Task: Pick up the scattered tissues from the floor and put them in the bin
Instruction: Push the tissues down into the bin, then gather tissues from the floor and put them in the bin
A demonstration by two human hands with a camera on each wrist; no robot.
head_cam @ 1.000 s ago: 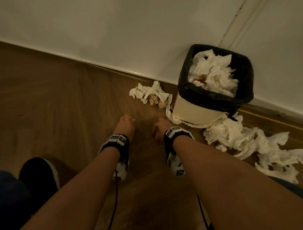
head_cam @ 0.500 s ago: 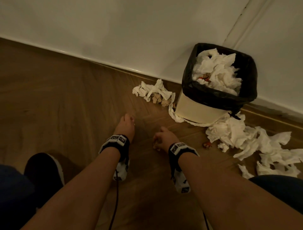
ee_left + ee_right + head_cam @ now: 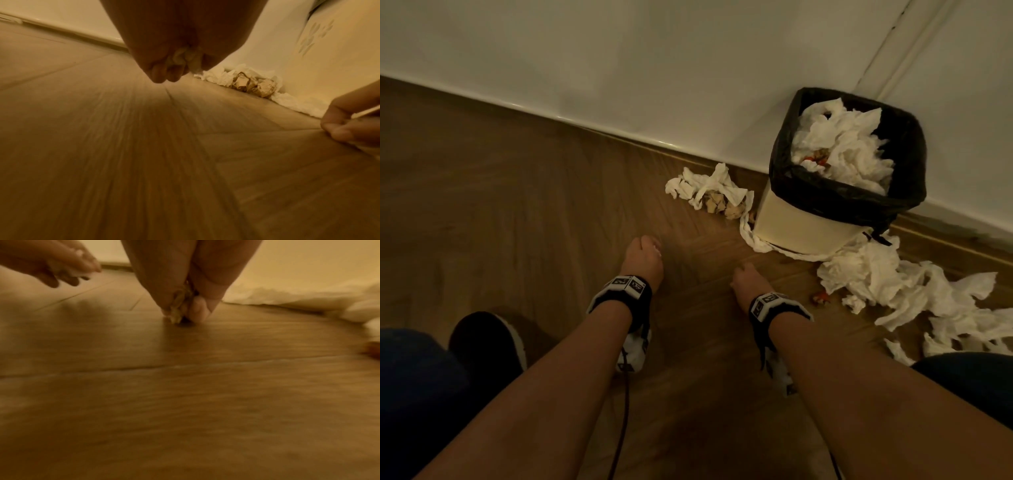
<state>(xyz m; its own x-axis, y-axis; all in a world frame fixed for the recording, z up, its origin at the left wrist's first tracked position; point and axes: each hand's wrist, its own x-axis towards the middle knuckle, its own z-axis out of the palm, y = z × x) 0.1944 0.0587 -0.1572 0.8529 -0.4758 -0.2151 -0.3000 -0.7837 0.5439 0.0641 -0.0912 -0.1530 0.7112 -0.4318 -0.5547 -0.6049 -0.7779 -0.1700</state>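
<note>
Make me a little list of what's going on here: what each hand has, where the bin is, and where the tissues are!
left hand: holds a small wad of tissue in curled fingers, just above the floor
right hand: pinches a small crumpled scrap at the floor
bin: by the wall, black liner, already heaped with tissues
small pile: white and brownish tissues left of the bin
big pile: white tissues spread on the floor right of the bin
floor: brown wood
</note>
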